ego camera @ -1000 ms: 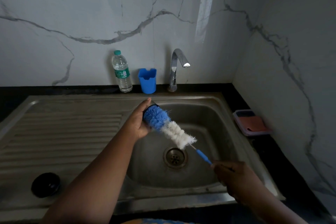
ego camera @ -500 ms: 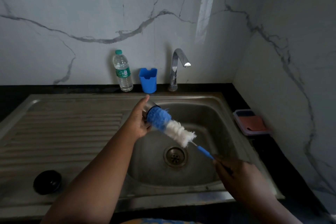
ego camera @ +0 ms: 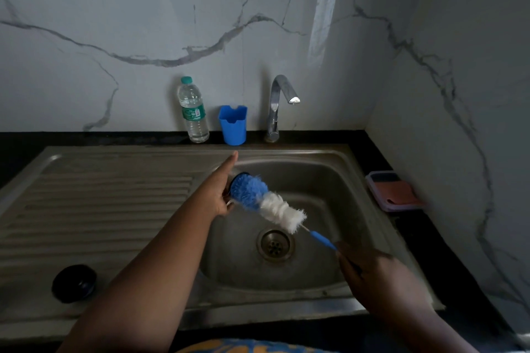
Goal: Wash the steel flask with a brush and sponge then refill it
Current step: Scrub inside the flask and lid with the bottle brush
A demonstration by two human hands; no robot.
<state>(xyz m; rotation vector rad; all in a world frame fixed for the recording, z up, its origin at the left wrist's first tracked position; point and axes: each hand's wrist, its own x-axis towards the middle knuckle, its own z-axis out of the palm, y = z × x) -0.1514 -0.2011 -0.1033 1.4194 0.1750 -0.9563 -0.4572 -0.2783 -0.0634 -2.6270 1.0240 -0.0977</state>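
Marble walls meet in a corner behind a black bench that carries a steel sink.

Over the basin, the left hand has its grip closed around the steel flask, of which only the mouth shows; the blue-and-white bottle brush has its blue end at that mouth, and the right hand has its grip closed on the brush's blue handle. Behind the sink stand a tap, a plastic water bottle with a green label too small to read, and a blue cup. A pink tray lies by the right wall; a dark lid rests on the drainboard.
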